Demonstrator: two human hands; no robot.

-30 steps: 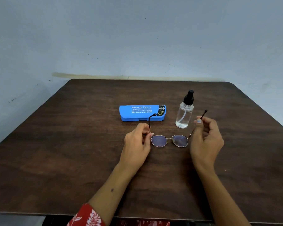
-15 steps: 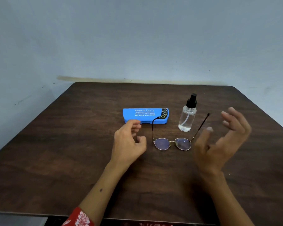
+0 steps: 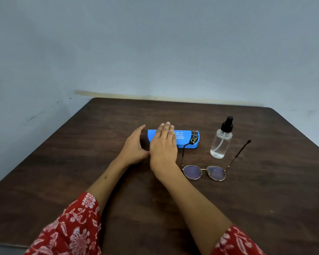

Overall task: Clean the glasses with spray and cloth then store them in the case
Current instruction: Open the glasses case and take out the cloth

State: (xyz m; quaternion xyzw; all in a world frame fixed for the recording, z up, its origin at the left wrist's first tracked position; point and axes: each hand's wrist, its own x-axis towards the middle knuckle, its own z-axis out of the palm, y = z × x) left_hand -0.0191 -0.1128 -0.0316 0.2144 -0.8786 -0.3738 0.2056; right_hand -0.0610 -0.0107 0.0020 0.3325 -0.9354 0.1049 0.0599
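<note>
Round, thin-framed glasses (image 3: 204, 172) lie unfolded on the dark wooden table (image 3: 265, 190), both temples pointing away from me. A closed blue glasses case (image 3: 187, 138) lies behind them. My right hand (image 3: 163, 146) stretches over the case's left part with straight fingers, covering it. My left hand (image 3: 133, 146) is open just left of the case's left end, palm turned toward it. Whether either hand touches the case is unclear. A clear spray bottle (image 3: 221, 140) with a black nozzle stands upright right of the case. No cloth is in view.
The table's far edge meets a pale blue wall (image 3: 155, 52). Red floral sleeves (image 3: 70, 229) cover my forearms near the table's front edge.
Both hands let go of the glasses' temples, leaving the glasses on the table. Both hands then moved left and forward to the blue case.
</note>
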